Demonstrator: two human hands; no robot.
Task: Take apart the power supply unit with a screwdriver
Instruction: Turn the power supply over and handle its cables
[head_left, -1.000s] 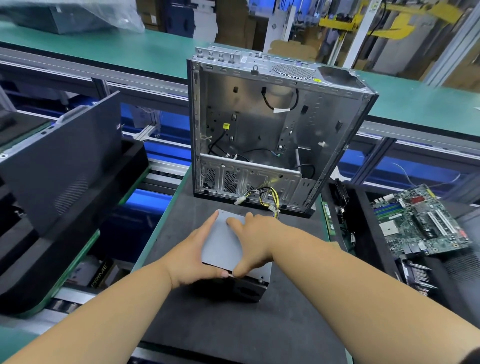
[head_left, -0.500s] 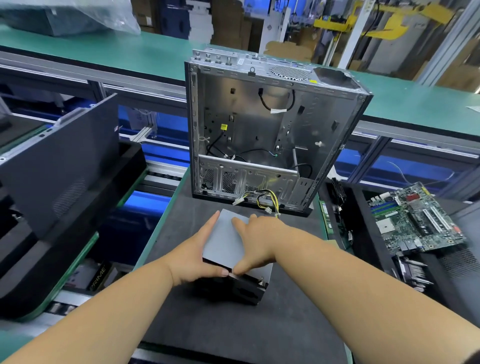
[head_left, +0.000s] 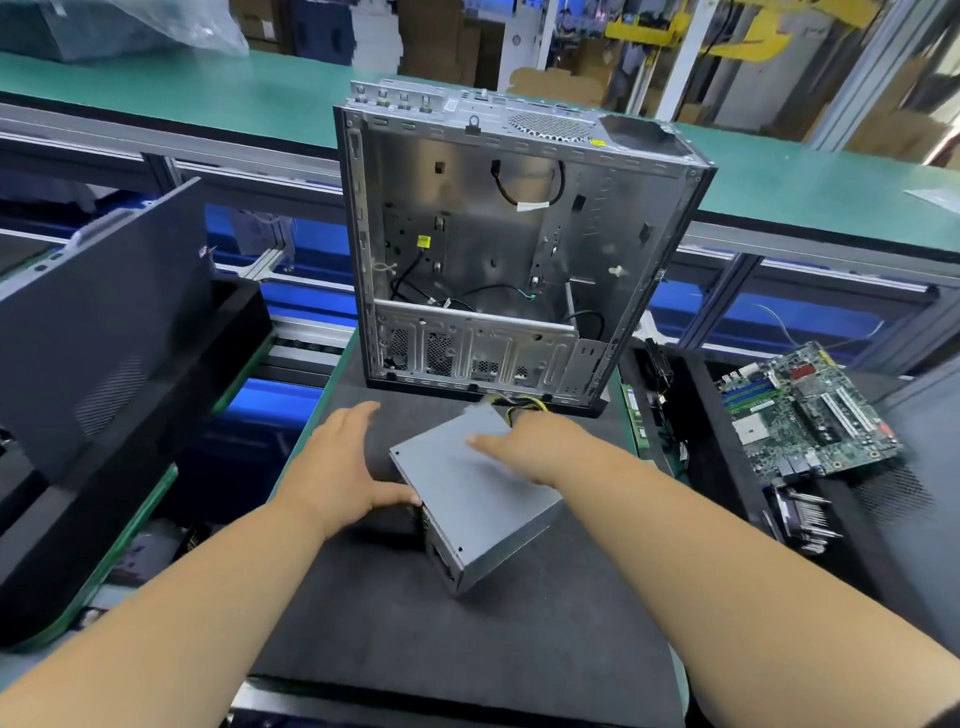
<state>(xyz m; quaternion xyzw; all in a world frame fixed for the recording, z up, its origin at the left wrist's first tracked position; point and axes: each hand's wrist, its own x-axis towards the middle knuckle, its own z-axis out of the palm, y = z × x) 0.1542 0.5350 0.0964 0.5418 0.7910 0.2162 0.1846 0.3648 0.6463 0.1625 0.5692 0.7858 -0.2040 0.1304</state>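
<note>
The grey metal power supply unit (head_left: 480, 512) lies on the dark mat (head_left: 457, 639), turned at an angle with one corner toward me. Its yellow and black cables (head_left: 522, 405) trail from its far end toward the case. My left hand (head_left: 345, 467) lies at the unit's left edge, thumb touching the near-left corner, fingers extended. My right hand (head_left: 535, 447) rests flat on the unit's top, fingers straight and blurred. No screwdriver is in view.
An open, gutted computer case (head_left: 514, 249) stands upright at the mat's far end. A black side panel (head_left: 98, 322) leans in a tray on the left. A green motherboard (head_left: 808, 410) and other parts lie in a black tray on the right.
The power supply unit has been rotated on the mat, its near end swinging right. My left hand has slid off its top to its left edge; my right hand stays on top.
</note>
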